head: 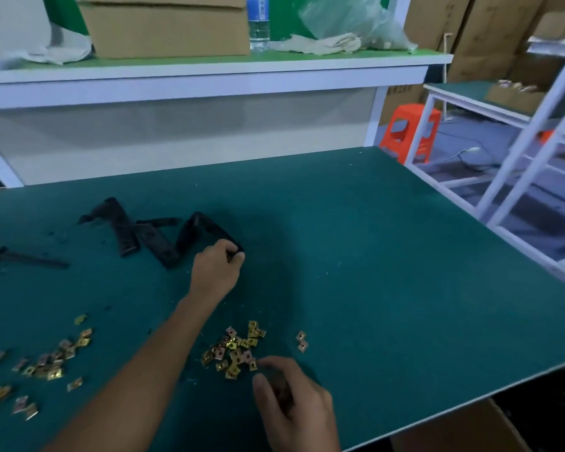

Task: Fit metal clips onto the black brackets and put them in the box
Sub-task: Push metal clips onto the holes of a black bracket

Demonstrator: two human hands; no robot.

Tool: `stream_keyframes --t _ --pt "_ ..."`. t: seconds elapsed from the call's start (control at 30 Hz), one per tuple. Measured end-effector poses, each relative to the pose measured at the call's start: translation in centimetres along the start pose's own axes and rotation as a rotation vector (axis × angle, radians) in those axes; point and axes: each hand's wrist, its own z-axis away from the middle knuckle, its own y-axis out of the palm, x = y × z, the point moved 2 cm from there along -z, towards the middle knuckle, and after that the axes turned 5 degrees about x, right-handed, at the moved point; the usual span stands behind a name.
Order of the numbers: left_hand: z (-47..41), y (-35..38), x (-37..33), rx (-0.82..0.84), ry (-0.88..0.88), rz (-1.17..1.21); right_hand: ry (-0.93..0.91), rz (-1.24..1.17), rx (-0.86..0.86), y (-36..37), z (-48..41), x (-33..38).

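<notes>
My left hand (216,269) grips the near end of a black bracket (209,228) that lies bent on the green table (388,256). Several more black brackets (137,233) lie just left of it, and one (23,257) sits apart at the far left. My right hand (291,399) hovers at the near edge of a pile of brass-coloured metal clips (237,349), fingers curled; whether it holds a clip is unclear. A second scatter of clips (46,360) lies at the lower left. A cardboard box (463,425) shows below the table's near right edge.
A raised shelf (209,65) at the back carries a cardboard box (167,27), a water bottle (259,24), cloth gloves (323,44) and a plastic bag. An orange stool (408,132) and white metal racks (519,158) stand to the right.
</notes>
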Motion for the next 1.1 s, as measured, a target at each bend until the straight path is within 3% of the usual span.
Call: stream_keyframes --t 0.2,0.33,0.43,0.53,0.6,0.67,0.8,0.87,0.97,1.03,1.1 --pt "4.1 -1.6 0.7 -0.133 -0.055 0.155 0.015 -0.029 -0.009 0.1 -0.1 0.1" --pt "5.6 -2.2 1.7 -0.164 -0.129 0.065 0.033 -0.056 -0.01 0.0 -0.1 0.3" --pt "5.3 -2.5 2.4 -0.108 -0.182 0.015 0.044 -0.074 -0.003 -0.1 0.0 0.6" --pt "4.1 -2.2 1.9 0.066 -0.235 -0.083 0.05 -0.092 0.007 -0.1 0.0 0.8" --pt "3.3 -1.9 1.3 0.164 -0.266 0.079 0.06 -0.104 0.012 -0.2 0.1 0.7" --pt "3.3 -2.1 0.7 0.147 -0.289 0.373 0.083 -0.109 0.007 -0.4 0.1 0.6" --pt "6.7 -3.1 -0.5 0.087 -0.11 0.495 0.117 -0.114 0.0 -0.6 -0.1 0.3" --pt "10.1 -3.8 -0.8 0.021 0.041 0.414 0.162 -0.186 0.017 -0.5 0.0 0.5" --pt "14.9 -4.2 -1.4 -0.141 0.319 0.275 0.394 -0.533 0.074 -0.8 -0.7 1.1" --pt "17.4 -4.1 -1.6 -0.135 0.425 0.289 0.551 -0.843 0.204 -1.2 -1.0 1.3" --pt "19.2 -4.3 -1.5 -0.094 0.499 0.326 0.558 -0.977 0.38 -2.0 -0.6 1.9"
